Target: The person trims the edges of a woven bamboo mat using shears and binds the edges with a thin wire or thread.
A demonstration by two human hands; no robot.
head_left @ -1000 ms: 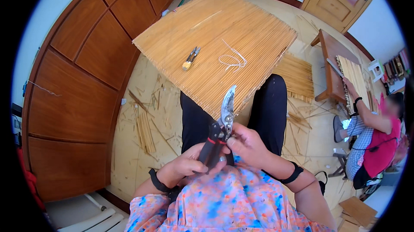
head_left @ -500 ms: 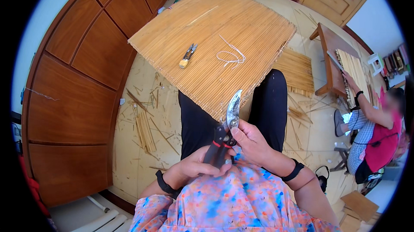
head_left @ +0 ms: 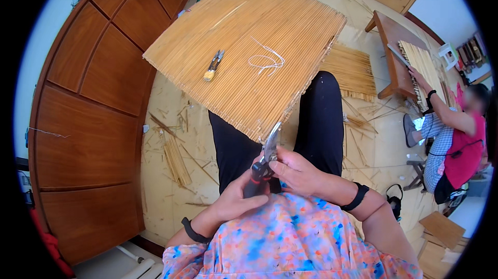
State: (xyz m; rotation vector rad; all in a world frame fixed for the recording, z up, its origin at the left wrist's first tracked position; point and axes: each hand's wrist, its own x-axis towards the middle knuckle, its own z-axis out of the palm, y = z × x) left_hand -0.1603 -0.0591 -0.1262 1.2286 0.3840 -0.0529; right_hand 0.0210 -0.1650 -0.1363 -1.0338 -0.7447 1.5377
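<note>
My left hand (head_left: 239, 199) is wrapped round the dark handles of a pair of pruning shears (head_left: 270, 147). Its curved metal blade points up and away from me, with the tip at the near corner of a mat of thin tan sticks (head_left: 207, 35). My right hand (head_left: 301, 174) grips the shears near the pivot, thumb and fingers closed there; part of the pivot is hidden. On the mat lie small snips (head_left: 213, 66) with a yellowish end and a loose loop of white string (head_left: 268, 63).
Wooden cabinets (head_left: 85, 128) line the left side. Stick scraps (head_left: 175, 159) litter the floor, and another stick mat (head_left: 353, 71) lies beyond my right knee. At right, a person in pink (head_left: 464, 149) works at a low wooden table (head_left: 389, 40) with a stick mat on it.
The shears have tipped and shifted slightly left and down, their blade turned more edge-on. My right hand has moved a little lower along with them. The view has shifted slightly.
</note>
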